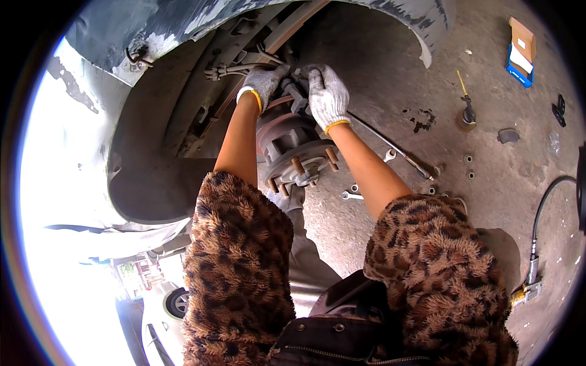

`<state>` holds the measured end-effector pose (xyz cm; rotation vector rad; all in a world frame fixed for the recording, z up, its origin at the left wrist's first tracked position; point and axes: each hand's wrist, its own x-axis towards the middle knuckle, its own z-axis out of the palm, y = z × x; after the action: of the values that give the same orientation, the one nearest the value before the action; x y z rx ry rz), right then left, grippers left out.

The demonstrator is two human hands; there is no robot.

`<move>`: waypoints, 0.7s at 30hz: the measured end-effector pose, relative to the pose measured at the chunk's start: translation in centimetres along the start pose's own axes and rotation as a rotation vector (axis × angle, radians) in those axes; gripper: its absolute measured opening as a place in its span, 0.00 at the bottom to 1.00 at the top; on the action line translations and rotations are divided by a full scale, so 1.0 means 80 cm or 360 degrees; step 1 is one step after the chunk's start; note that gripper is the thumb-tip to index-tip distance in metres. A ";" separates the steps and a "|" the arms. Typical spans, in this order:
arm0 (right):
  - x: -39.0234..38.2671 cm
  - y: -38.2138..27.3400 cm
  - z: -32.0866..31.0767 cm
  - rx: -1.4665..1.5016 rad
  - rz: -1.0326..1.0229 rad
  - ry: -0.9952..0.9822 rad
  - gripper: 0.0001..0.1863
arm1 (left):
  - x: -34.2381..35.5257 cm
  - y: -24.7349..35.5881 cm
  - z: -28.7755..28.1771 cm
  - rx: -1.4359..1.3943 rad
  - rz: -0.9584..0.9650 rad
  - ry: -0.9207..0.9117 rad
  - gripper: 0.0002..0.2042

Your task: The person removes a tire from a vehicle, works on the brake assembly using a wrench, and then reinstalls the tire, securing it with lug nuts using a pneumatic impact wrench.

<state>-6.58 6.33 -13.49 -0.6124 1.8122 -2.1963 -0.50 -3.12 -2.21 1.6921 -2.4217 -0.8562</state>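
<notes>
My left hand [264,85], in a pale knit glove with yellow cuff, is closed at the top of a wheel assembly under the wheel arch, fingertips hidden. My right hand [326,97], gloved alike, has curled fingers against the same metal parts; what it holds is unclear. Between them sits a grey metal bracket [295,97]. Below are a rusty brake disc [271,128] and a hub [308,152] with several studs. Thin lines and fittings [220,71] lie left of my left hand. A long metal bar [384,143] lies beyond my right forearm.
A worn fender [91,85] arches over the work. On the concrete are wrenches [352,195], nuts [469,158], an open box [520,55], a brush in a can [467,119], a pad [508,135] and a hosed air tool [526,291]. A white car [159,323] stands behind, lower left.
</notes>
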 end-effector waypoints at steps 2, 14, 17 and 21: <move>0.000 0.000 -0.001 -0.0008 -0.0005 -0.0005 0.10 | -0.001 0.003 0.001 -0.0021 -0.0054 0.0018 0.24; 0.000 -0.004 -0.005 -0.0040 0.0042 -0.0073 0.11 | 0.002 -0.013 -0.008 -0.0224 0.0071 -0.0049 0.23; 0.000 -0.005 -0.005 -0.0038 0.0042 -0.0065 0.11 | -0.001 -0.012 -0.011 -0.0292 0.0068 -0.0129 0.23; -0.001 -0.005 -0.004 0.0026 0.0082 -0.0076 0.09 | -0.001 -0.007 -0.014 -0.0146 -0.0066 -0.0175 0.26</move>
<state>-6.63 6.70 -13.15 -0.6027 1.7648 -2.1425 0.39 -3.65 -1.54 1.7115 -2.3812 -1.0763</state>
